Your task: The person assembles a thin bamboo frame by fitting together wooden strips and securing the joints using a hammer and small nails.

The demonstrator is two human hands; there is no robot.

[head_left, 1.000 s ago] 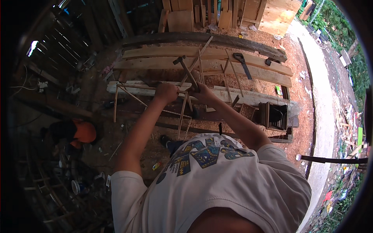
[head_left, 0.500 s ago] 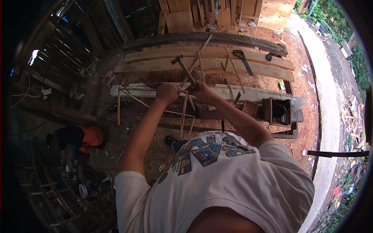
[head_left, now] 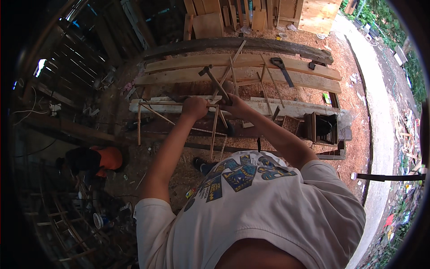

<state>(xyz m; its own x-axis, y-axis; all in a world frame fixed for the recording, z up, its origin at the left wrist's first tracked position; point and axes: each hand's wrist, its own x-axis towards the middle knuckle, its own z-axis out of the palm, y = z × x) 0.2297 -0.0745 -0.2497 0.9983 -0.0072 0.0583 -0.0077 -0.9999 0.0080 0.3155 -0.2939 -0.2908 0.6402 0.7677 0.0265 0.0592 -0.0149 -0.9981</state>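
Your right hand [head_left: 235, 104] grips the hammer [head_left: 215, 82]; your left hand [head_left: 195, 107] closes on a thin stick frame [head_left: 179, 104], its fingers hidden.

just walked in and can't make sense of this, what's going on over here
A person in a white printed T-shirt stands over a frame of thin wooden sticks. The left hand grips one of the sticks, and the right hand holds a hammer by its handle, head raised over the frame. Long planks lie on the sawdust-covered ground beyond, with another tool resting on them. To the left, another person in orange crouches low.
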